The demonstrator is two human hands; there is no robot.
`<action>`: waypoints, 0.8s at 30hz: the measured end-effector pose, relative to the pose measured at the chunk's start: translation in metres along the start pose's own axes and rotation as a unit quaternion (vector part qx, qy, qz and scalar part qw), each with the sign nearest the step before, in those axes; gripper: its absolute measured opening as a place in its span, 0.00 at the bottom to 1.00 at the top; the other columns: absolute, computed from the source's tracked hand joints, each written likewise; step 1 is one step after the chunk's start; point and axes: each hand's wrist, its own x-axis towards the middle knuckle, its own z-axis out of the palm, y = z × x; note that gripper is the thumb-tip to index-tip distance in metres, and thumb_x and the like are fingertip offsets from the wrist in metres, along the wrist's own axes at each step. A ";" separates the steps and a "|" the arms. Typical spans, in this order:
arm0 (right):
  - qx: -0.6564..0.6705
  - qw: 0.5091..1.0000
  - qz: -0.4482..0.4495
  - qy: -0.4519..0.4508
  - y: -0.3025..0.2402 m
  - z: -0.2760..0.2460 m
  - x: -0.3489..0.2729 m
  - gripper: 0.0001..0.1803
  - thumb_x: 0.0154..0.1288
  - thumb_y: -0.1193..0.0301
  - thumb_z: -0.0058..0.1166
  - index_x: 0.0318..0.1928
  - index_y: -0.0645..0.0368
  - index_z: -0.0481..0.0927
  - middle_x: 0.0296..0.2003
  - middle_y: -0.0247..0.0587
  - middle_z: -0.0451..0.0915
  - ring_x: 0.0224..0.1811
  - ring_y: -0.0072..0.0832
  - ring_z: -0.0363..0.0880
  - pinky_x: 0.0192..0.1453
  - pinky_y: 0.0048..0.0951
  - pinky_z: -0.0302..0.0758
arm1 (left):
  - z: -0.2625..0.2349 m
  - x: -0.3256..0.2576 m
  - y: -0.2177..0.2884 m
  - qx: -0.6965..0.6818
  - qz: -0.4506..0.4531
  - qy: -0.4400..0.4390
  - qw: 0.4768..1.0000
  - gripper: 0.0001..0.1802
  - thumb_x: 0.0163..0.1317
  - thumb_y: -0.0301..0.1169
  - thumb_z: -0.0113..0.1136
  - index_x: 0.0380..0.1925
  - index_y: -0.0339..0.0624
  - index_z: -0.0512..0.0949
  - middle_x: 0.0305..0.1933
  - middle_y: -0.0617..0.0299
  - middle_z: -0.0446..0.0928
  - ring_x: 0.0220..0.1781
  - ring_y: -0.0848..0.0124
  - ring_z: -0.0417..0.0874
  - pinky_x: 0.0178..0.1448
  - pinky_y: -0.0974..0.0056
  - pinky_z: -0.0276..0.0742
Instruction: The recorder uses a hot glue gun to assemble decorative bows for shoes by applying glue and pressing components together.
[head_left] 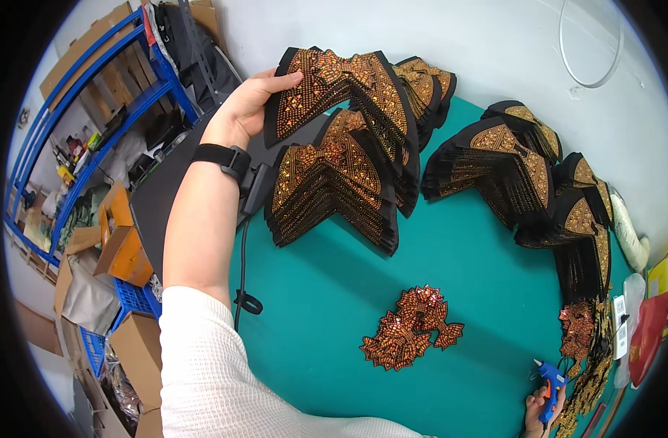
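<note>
My left hand point(243, 109) reaches to the far side of the green table point(334, 292) and grips the left edge of a black chevron patch point(334, 84) covered in orange-gold beading. That patch is lifted over a thick stack of matching patches point(330, 186). My right hand point(540, 412), at the lower right edge, holds a blue hot glue gun point(549, 387) with its nozzle pointing up-left. A small pile of orange sequinned appliqués point(411, 328) lies on the table between my hands.
More fanned stacks of beaded patches point(509, 164) curve along the table's back and right side. A black cable point(240, 255) hangs off the left edge. Blue shelving point(93, 124) and cardboard boxes point(122, 248) stand to the left. Red and white packets point(644, 321) lie at far right.
</note>
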 end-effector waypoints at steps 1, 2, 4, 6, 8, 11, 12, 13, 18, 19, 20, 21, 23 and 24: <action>-0.001 1.000 0.000 0.000 0.000 -0.001 0.000 0.25 0.69 0.52 0.32 0.51 0.58 0.70 0.26 0.44 0.79 0.20 0.28 0.75 0.29 0.35 0.78 | -0.001 -0.004 0.000 -0.001 0.000 0.000 1.000 0.17 0.58 0.26 0.57 0.47 0.30 0.69 0.42 0.54 0.77 0.41 0.67 0.81 0.47 0.64 0.79; 0.007 1.000 0.002 -0.006 0.000 -0.002 0.001 0.25 0.69 0.51 0.32 0.52 0.58 0.69 0.26 0.45 0.79 0.20 0.29 0.75 0.29 0.36 0.78 | -0.001 -0.008 0.000 -0.008 0.005 0.002 1.000 0.17 0.58 0.26 0.56 0.47 0.30 0.69 0.43 0.54 0.77 0.42 0.67 0.80 0.47 0.64 0.79; 0.017 1.000 0.005 -0.010 0.000 -0.005 0.003 0.26 0.69 0.51 0.32 0.53 0.59 0.68 0.27 0.46 0.79 0.20 0.30 0.76 0.30 0.37 0.78 | -0.006 -0.011 0.001 -0.015 0.009 0.002 1.000 0.17 0.59 0.26 0.56 0.47 0.30 0.69 0.43 0.53 0.77 0.42 0.67 0.80 0.47 0.64 0.79; 0.015 1.000 0.004 -0.006 -0.002 -0.007 0.005 0.26 0.69 0.51 0.32 0.53 0.60 0.68 0.27 0.46 0.79 0.21 0.30 0.76 0.30 0.37 0.78 | -0.012 -0.007 0.000 -0.030 0.004 -0.007 1.000 0.18 0.59 0.26 0.56 0.48 0.29 0.69 0.44 0.52 0.77 0.43 0.67 0.80 0.48 0.64 0.79; 0.016 1.000 0.005 -0.017 -0.003 -0.009 0.006 0.26 0.69 0.51 0.32 0.52 0.60 0.69 0.27 0.47 0.79 0.21 0.31 0.76 0.30 0.37 0.78 | -0.012 0.002 0.000 -0.028 0.002 -0.010 1.000 0.17 0.59 0.26 0.56 0.47 0.30 0.69 0.44 0.52 0.77 0.43 0.66 0.80 0.48 0.63 0.78; 0.021 1.000 0.005 -0.021 -0.002 -0.010 0.006 0.26 0.69 0.51 0.32 0.50 0.60 0.70 0.27 0.47 0.79 0.21 0.31 0.76 0.30 0.38 0.78 | -0.004 0.028 -0.009 0.009 -0.008 0.009 1.000 0.14 0.59 0.27 0.56 0.43 0.32 0.72 0.42 0.53 0.78 0.41 0.66 0.80 0.47 0.61 0.77; 0.026 1.000 0.007 -0.013 -0.002 -0.011 0.006 0.26 0.69 0.51 0.32 0.49 0.60 0.70 0.27 0.47 0.79 0.21 0.31 0.76 0.30 0.38 0.78 | 0.000 0.035 -0.011 -0.001 -0.016 0.014 1.000 0.13 0.59 0.27 0.55 0.43 0.32 0.72 0.41 0.53 0.78 0.41 0.66 0.80 0.47 0.62 0.77; 0.026 1.000 0.005 -0.013 -0.002 -0.011 0.005 0.26 0.69 0.51 0.32 0.49 0.60 0.70 0.27 0.47 0.79 0.21 0.31 0.76 0.30 0.38 0.78 | 0.004 0.041 -0.016 -0.018 -0.022 0.006 1.000 0.13 0.59 0.27 0.55 0.42 0.32 0.72 0.41 0.53 0.78 0.40 0.66 0.80 0.47 0.62 0.77; 0.003 0.999 0.020 -0.037 -0.005 -0.017 0.004 0.26 0.68 0.49 0.32 0.49 0.59 0.71 0.28 0.46 0.80 0.22 0.31 0.77 0.30 0.38 0.77 | 0.008 0.077 -0.047 -0.051 -0.040 0.050 0.997 0.10 0.59 0.26 0.55 0.40 0.33 0.73 0.38 0.55 0.78 0.38 0.66 0.80 0.45 0.61 0.77; 0.004 0.999 0.020 -0.036 -0.005 0.009 -0.004 0.26 0.68 0.49 0.32 0.49 0.59 0.71 0.28 0.46 0.80 0.22 0.31 0.77 0.30 0.38 0.77 | 0.008 0.082 -0.052 -0.041 -0.076 0.047 0.995 0.10 0.59 0.27 0.55 0.40 0.33 0.73 0.38 0.55 0.78 0.39 0.65 0.80 0.46 0.60 0.77; -0.033 0.999 0.016 -0.009 -0.006 0.058 -0.017 0.25 0.67 0.58 0.37 0.51 0.68 0.68 0.40 0.49 0.76 0.20 0.22 0.68 0.26 0.27 0.68 | 0.007 0.085 -0.056 -0.029 -0.111 0.046 0.992 0.10 0.60 0.27 0.55 0.40 0.33 0.73 0.38 0.55 0.78 0.39 0.65 0.80 0.46 0.60 0.77; -0.071 0.997 0.011 0.018 -0.006 0.085 -0.023 0.24 0.65 0.66 0.42 0.53 0.76 0.65 0.53 0.52 0.71 0.19 0.12 0.59 0.21 0.16 0.58 | 0.005 0.087 -0.060 -0.007 -0.148 0.051 0.988 0.11 0.60 0.28 0.54 0.40 0.33 0.73 0.38 0.55 0.78 0.41 0.64 0.79 0.48 0.59 0.76; -0.094 0.995 0.010 0.009 -0.007 0.083 -0.020 0.24 0.66 0.67 0.41 0.53 0.77 0.65 0.52 0.52 0.72 0.19 0.13 0.58 0.21 0.16 0.58 | -0.006 0.092 -0.071 0.033 -0.178 0.076 0.981 0.11 0.60 0.27 0.53 0.41 0.32 0.73 0.39 0.54 0.78 0.40 0.64 0.80 0.48 0.59 0.77; -0.116 0.993 0.010 0.000 -0.007 0.079 -0.018 0.23 0.66 0.67 0.40 0.53 0.77 0.65 0.52 0.51 0.72 0.19 0.13 0.58 0.20 0.16 0.58 | -0.015 0.096 -0.073 0.046 -0.196 0.084 0.976 0.10 0.59 0.26 0.54 0.40 0.33 0.74 0.40 0.53 0.78 0.39 0.65 0.80 0.47 0.60 0.78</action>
